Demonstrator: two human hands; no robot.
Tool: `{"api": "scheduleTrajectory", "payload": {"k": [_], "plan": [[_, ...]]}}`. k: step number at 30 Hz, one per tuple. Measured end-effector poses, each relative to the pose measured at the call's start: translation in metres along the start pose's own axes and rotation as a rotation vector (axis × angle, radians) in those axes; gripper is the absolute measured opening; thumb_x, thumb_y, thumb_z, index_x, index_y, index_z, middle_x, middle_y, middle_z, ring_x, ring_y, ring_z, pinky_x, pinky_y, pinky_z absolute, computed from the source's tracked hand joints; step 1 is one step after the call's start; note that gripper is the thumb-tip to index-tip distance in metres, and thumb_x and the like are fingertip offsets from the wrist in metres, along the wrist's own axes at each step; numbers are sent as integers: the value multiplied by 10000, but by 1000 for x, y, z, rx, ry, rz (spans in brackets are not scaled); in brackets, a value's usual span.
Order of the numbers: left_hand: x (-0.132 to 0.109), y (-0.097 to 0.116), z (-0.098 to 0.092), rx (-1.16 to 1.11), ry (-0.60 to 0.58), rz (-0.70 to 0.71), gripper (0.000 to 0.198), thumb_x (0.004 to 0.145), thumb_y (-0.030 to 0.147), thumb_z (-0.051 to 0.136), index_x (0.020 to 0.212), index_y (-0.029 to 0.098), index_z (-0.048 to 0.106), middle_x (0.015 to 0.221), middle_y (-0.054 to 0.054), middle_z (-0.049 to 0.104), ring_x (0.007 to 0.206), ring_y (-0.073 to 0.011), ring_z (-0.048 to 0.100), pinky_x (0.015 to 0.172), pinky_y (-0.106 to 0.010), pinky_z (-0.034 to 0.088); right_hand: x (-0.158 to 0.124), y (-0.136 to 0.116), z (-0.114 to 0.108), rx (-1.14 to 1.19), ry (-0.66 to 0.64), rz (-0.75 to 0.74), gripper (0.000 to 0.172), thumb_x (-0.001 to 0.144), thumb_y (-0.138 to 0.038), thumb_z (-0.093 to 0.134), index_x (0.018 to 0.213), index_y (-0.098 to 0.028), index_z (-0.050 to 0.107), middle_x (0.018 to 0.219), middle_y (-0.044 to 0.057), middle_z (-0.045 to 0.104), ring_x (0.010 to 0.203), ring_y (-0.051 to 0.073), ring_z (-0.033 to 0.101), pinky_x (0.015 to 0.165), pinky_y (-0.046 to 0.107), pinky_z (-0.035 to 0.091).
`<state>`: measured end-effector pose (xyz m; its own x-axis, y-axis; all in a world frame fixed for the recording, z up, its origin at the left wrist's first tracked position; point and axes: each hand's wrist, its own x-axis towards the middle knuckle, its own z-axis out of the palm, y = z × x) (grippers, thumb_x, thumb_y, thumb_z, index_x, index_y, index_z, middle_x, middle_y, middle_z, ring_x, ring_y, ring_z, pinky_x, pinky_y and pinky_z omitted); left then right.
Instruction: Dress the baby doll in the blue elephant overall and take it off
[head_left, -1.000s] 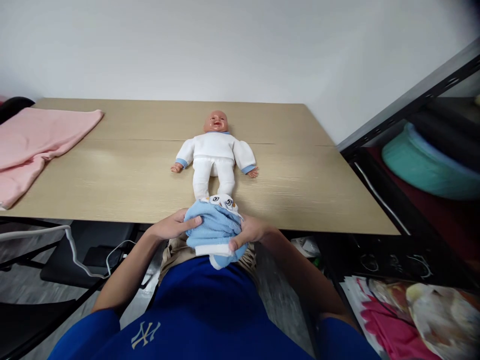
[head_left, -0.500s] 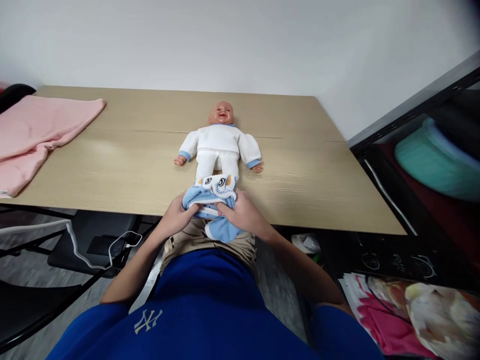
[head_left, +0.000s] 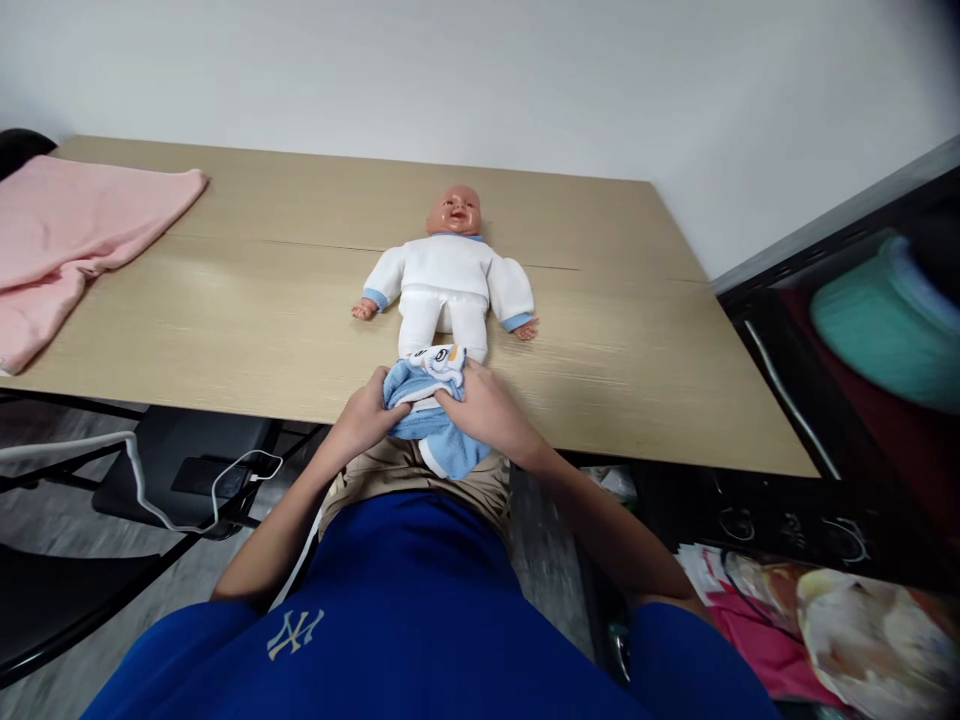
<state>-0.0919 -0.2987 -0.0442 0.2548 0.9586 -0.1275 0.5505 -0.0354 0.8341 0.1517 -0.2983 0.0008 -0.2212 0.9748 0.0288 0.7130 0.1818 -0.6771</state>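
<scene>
Between my two hands is a bunched pair of baby pants [head_left: 456, 448] in light blue terry cloth, with white trim and a cartoon-eyed face on a white patch. My left hand [head_left: 367, 410] grips its left edge, thumb on top. Gripping the right side, my right hand [head_left: 489, 408] has its thumb pressed into the white-edged opening. One blue part hangs below the hands over my lap. Just beyond, a baby doll [head_left: 448, 265] in a white top with blue cuffs lies face up on the table. Its lower legs are hidden behind the cloth and my hands.
A pink cloth [head_left: 97, 215] lies at the left end of the wooden table [head_left: 285, 330]. Below left are a black chair [head_left: 187, 470] and a white cable [head_left: 142, 475]. A dark shelf at right holds a teal basin [head_left: 885, 330]; bags and pink fabric [head_left: 772, 640] lie lower.
The pants have been gathered tighter, and their face patch is folded over more. My hands have come slightly closer together. The whole view has shifted a little; the doll still lies in place.
</scene>
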Motion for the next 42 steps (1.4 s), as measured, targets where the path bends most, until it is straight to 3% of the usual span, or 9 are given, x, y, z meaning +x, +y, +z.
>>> {"api": "scheduleTrajectory", "payload": {"k": [6,11,15,20,25,30,35,42], "plan": [[3,4,2,14,-41,40,391,972,402,763,1278,251,572,1080,-44,716,1032,-337,720,921,-446,539,-3,2,4,-115,-58,18,382,1071,-276,680,1419,-141,758,1443,246,827,1324,416,796,1154,514,619],[13,8,9,-46,-6,57,239,1020,321,681,1193,245,536,1042,-15,646,999,-277,676,948,-421,522,4,6,5,-109,-30,45,319,1057,-272,699,1353,-185,782,1357,212,871,1257,407,825,1089,475,638],[31,5,17,-160,39,90,250,982,263,709,1172,231,550,1102,-25,640,1067,-257,659,1016,-402,547,13,14,5,-118,11,85,299,1045,-292,719,1311,-188,808,1270,214,898,1173,412,850,1026,469,653],[50,-1,18,-270,12,130,467,935,247,761,1371,204,597,1361,-107,695,1373,-328,668,1267,-500,523,26,26,0,-54,35,73,316,990,-275,765,1295,-214,817,1279,171,903,1209,393,844,1070,472,655],[48,-5,20,-299,3,194,746,849,204,800,1556,197,563,1579,-179,636,1585,-399,573,1416,-590,414,28,36,-9,47,-98,-26,572,909,-225,777,1479,-194,745,1516,186,811,1426,407,764,1252,552,595],[36,-12,33,-268,107,220,841,812,199,809,1597,201,509,1602,-188,597,1602,-396,550,1432,-590,401,24,46,-9,55,-137,-75,716,856,-206,801,1562,-207,679,1623,190,710,1503,410,699,1290,555,565],[36,-11,41,-456,136,182,709,887,275,847,1492,225,482,1478,-154,701,1425,-336,706,1290,-533,559,24,48,-9,63,-93,-57,570,861,-206,805,1422,-202,705,1419,158,759,1335,371,757,1183,500,617],[37,-4,32,-407,177,238,653,950,331,833,1520,223,534,1519,-161,728,1446,-325,716,1262,-501,586,27,49,-11,153,-50,-115,518,866,-192,796,1381,-208,748,1407,152,814,1335,369,788,1189,511,629]]}}
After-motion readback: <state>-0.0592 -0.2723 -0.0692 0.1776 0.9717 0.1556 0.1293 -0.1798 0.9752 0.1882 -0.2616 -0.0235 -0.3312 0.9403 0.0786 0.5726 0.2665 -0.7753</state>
